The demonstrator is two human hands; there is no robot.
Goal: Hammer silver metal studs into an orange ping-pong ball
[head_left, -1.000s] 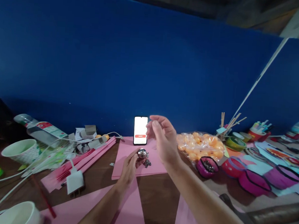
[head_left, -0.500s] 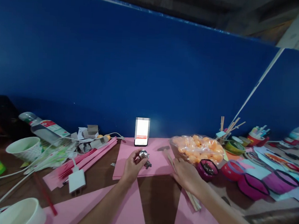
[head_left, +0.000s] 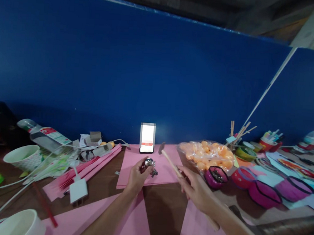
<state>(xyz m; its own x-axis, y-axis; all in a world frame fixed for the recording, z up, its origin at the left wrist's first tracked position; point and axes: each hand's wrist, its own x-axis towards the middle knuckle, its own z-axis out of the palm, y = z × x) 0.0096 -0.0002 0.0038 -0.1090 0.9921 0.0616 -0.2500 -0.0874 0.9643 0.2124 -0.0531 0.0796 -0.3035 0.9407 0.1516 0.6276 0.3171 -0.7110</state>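
My left hand (head_left: 136,177) is closed around a small shiny silver figurine (head_left: 149,162) with a round, mirror-like top; its exact kind is too small to tell. It is held over the pink sheets (head_left: 166,175) in the middle of the table. A hammer (head_left: 172,164) with a pale wooden handle and a dark head is gripped in my right hand (head_left: 196,190). Its head is raised, up and to the right of the figurine and apart from it. The handle's rear end shows below my right forearm.
Behind the sheets a phone (head_left: 147,140) stands upright near the blue partition (head_left: 160,67). To the right are a bag of orange balls (head_left: 208,155) and a purple pouch (head_left: 215,182) with small dark bits. A white charger (head_left: 78,190) and a bottle (head_left: 50,137) lie left.
My right hand has lifted the hammer from the pink sheets, so its head is now raised and turned upward. My left hand keeps hold of the figurine; the view has shifted slightly.
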